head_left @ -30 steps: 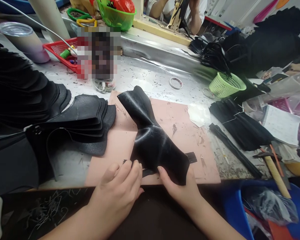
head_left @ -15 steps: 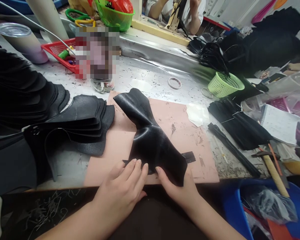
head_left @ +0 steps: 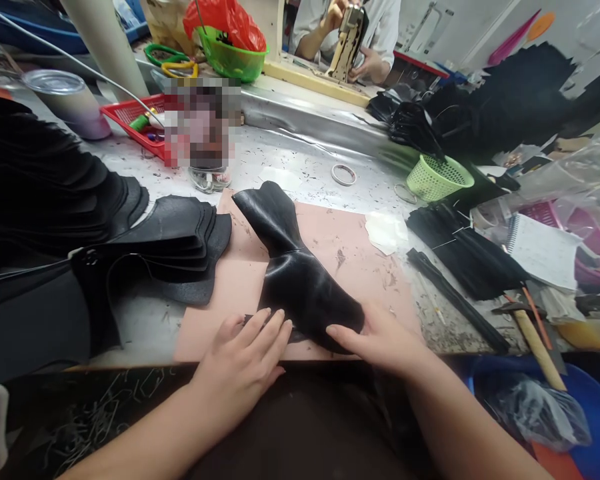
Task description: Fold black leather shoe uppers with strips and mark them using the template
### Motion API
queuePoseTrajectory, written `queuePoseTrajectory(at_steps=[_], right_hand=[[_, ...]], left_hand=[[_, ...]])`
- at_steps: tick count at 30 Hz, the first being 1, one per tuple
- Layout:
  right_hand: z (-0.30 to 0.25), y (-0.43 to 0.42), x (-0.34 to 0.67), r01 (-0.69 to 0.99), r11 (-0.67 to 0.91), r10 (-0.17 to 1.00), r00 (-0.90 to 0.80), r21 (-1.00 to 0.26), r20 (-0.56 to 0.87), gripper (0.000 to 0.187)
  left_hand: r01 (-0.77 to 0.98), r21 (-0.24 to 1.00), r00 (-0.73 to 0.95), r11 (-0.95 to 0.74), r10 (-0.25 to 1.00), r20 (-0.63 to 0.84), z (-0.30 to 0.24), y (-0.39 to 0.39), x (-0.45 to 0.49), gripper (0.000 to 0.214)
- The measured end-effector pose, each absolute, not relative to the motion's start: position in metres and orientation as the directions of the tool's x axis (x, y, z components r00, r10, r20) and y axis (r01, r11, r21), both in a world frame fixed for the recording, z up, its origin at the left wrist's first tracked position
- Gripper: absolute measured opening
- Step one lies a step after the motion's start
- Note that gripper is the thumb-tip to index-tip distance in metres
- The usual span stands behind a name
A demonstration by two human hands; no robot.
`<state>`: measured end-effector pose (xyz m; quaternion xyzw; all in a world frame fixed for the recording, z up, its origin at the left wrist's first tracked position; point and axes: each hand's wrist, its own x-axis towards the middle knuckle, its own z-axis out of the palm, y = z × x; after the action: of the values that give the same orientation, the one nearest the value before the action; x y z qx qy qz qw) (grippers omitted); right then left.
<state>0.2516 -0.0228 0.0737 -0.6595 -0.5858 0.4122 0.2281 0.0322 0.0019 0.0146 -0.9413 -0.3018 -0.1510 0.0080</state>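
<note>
A shiny black leather piece [head_left: 295,273] lies on a pink work mat [head_left: 365,260] at the table's near edge. My left hand [head_left: 245,363] lies flat with fingers stretched out, its fingertips pressing the piece's near left edge. My right hand [head_left: 380,337] rests over the piece's near right corner, fingers extended and thumb pressing the leather. A thin black strip pokes out under the piece by my left fingertips.
Stacks of black cut leather [head_left: 160,240] fill the left side. Black strips [head_left: 465,257], a hammer [head_left: 530,330], a notebook [head_left: 543,250] and a green basket [head_left: 437,177] lie to the right. A tape ring [head_left: 343,175] and a red tray [head_left: 135,120] sit farther back. Another person [head_left: 350,33] works behind.
My right hand has moved from under the piece's near right corner to on top of it, covering the small black strip. My left hand stays pressed flat. The view shifted slightly.
</note>
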Motion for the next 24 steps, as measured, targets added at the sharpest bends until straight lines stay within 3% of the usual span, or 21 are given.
queuePoseTrajectory(at_steps=[2, 5, 9, 12, 15, 24], right_hand=[[0.083, -0.018, 0.249, 0.661, -0.142, 0.95, -0.119, -0.737, -0.29, 0.015], [0.086, -0.014, 0.24, 0.556, 0.02, 0.918, -0.34, -0.831, -0.206, 0.022], [0.074, -0.015, 0.229, 0.486, -0.01, 0.967, -0.217, -0.874, -0.132, 0.022], [0.066, -0.018, 0.229, 0.548, -0.034, 0.98, -0.146, -0.836, -0.135, 0.018], [0.063, -0.02, 0.234, 0.612, -0.067, 0.981, -0.104, -0.788, -0.164, 0.017], [0.052, -0.012, 0.232, 0.557, 0.011, 0.982, -0.161, -0.83, -0.095, 0.016]], left_hand=[[0.541, 0.1, 0.787, -0.835, 0.544, 0.291, 0.016, 0.006, 0.026, 0.034], [0.531, 0.119, 0.785, -0.839, 0.54, 0.304, 0.021, 0.012, 0.015, 0.032], [0.563, 0.072, 0.774, -0.823, 0.557, 0.302, 0.027, 0.006, 0.008, 0.043], [0.594, 0.047, 0.763, -0.803, 0.581, 0.283, 0.027, -0.003, 0.012, 0.049], [0.611, 0.039, 0.752, -0.791, 0.595, 0.283, 0.026, -0.008, 0.017, 0.042], [0.625, 0.111, 0.721, -0.773, 0.626, 0.298, 0.022, -0.01, 0.022, 0.04]])
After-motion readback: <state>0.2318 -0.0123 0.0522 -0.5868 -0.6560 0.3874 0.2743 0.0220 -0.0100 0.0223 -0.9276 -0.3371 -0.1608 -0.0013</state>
